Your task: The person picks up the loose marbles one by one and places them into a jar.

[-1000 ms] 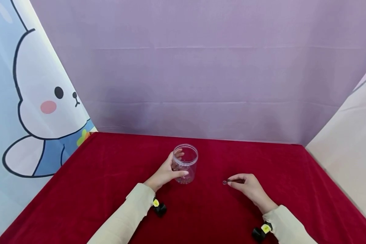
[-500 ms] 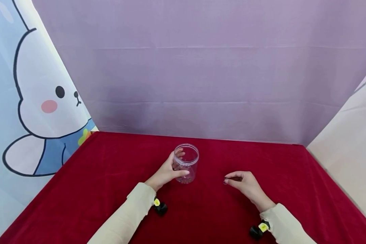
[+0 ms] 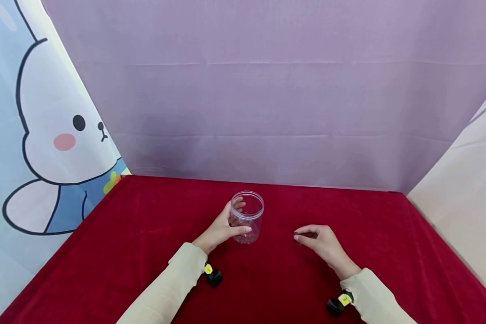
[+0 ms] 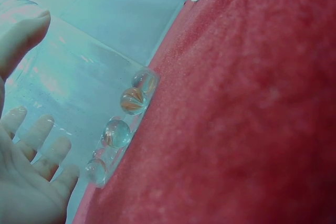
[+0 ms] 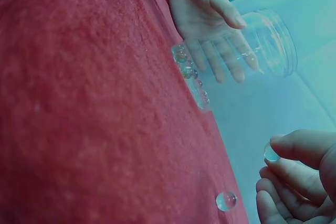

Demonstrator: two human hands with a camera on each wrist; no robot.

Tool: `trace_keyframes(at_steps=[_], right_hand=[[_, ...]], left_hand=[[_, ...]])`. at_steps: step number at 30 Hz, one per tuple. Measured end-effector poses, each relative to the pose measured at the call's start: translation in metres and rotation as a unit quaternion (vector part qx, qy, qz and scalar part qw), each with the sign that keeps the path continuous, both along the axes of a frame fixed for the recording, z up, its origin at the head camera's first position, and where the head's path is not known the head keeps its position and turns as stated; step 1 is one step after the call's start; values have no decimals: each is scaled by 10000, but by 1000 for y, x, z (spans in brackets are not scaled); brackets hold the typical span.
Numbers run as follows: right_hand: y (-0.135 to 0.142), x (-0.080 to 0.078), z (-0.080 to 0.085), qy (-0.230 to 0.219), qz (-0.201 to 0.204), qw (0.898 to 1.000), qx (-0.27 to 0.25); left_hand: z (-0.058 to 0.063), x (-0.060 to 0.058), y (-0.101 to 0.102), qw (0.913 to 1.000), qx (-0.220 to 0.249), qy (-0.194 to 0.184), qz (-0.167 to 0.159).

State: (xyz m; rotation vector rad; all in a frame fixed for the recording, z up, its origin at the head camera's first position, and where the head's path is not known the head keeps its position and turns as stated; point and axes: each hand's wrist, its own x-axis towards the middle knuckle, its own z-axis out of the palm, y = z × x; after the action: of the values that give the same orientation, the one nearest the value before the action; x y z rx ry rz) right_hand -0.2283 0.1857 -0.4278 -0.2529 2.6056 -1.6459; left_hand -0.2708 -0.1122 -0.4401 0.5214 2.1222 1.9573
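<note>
A clear plastic jar (image 3: 255, 222) with an uncovered top stands upright on the red cloth. My left hand (image 3: 218, 231) holds it round the side, thumb in front and fingers behind. Several glass marbles (image 4: 133, 101) lie at its bottom, some with orange streaks inside. To the right of the jar, my right hand (image 3: 325, 243) pinches one clear marble (image 5: 271, 152) between thumb and index finger, raised off the cloth. Just below those fingertips a second loose marble (image 5: 227, 201) rests on the cloth, apart from the hand.
Red cloth (image 3: 146, 216) covers the table. A plain lilac curtain (image 3: 267, 112) hangs behind it. On the left is a sheet printed with a white cartoon animal (image 3: 52, 121), on the right a pale sheet (image 3: 470, 193). Each wrist carries a small black camera.
My right hand has lifted a marble from the cloth and shifted slightly left and up, while the other marble stays behind. The left hand and the jar have barely moved.
</note>
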Motion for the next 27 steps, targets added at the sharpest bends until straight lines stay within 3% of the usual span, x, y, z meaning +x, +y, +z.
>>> trace_keyframes(at_steps=[27], right_hand=[[-17,6,13,-17,-123,9999,54]], left_hand=[[0,2,-2,10000,18,9,-71]])
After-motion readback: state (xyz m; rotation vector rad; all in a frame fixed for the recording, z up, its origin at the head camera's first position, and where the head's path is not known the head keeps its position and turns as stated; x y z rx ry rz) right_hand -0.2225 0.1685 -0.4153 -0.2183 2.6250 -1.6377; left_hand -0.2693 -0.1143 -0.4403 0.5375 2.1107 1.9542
